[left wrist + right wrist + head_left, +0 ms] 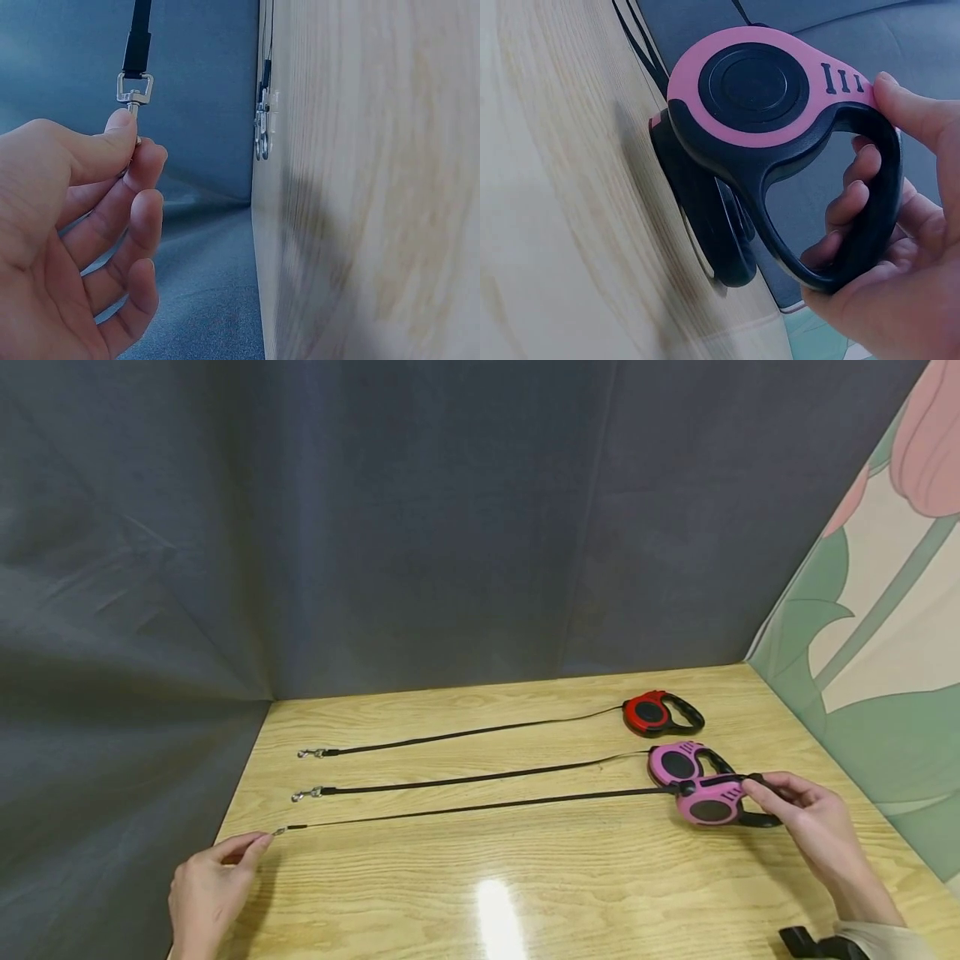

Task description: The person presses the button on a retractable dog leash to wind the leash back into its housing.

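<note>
My right hand (pixel 817 822) grips the black loop handle of a pink retractable dog leash (pixel 750 82), its fingers curled through the loop. At the other end, my left hand (pixel 212 883) pinches that leash's metal snap hook (pixel 135 97) between thumb and fingertips. The black strap (pixel 480 807) stretches nearly straight between the two hands, above the table. Just behind the held case lies a second pink leash (pixel 677 765), partly overlapped by it in the head view. Its strap runs left to a silver snap hook (pixel 306 794). Farther back is a red retractable leash (pixel 647 712), also with its strap pulled out leftward.
The wood-grain table (pixel 420 885) reaches a dark grey cloth (pixel 450 543) at the back and left. On the right stands a panel with a tulip pattern (pixel 885 693). The red leash's snap hook (pixel 311 752) lies near the table's left side.
</note>
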`<state>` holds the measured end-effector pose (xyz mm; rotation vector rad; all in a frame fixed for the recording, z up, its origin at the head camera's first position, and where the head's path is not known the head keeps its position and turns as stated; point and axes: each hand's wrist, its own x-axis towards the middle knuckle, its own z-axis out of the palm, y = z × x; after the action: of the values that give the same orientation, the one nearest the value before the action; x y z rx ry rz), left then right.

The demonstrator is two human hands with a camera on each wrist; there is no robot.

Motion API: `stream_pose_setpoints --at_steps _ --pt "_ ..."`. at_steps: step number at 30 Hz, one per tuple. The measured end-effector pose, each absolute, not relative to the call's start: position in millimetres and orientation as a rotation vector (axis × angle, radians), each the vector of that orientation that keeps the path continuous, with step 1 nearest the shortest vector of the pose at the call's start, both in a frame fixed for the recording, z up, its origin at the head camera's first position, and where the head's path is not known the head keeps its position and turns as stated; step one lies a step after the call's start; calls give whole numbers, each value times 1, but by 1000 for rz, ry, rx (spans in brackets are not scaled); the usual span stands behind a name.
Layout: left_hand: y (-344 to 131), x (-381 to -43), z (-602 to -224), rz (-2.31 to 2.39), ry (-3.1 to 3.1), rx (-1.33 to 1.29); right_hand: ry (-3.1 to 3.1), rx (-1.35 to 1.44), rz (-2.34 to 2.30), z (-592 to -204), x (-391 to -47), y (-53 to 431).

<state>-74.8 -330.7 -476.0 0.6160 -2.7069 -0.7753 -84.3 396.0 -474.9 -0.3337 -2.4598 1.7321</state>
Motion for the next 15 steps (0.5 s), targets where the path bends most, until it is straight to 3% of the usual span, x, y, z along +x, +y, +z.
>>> stream_pose_setpoints --at_steps 15 --pt "-327 -76 -476 -768 -2705 605 -2473 -299 1661 -477 -89 389"
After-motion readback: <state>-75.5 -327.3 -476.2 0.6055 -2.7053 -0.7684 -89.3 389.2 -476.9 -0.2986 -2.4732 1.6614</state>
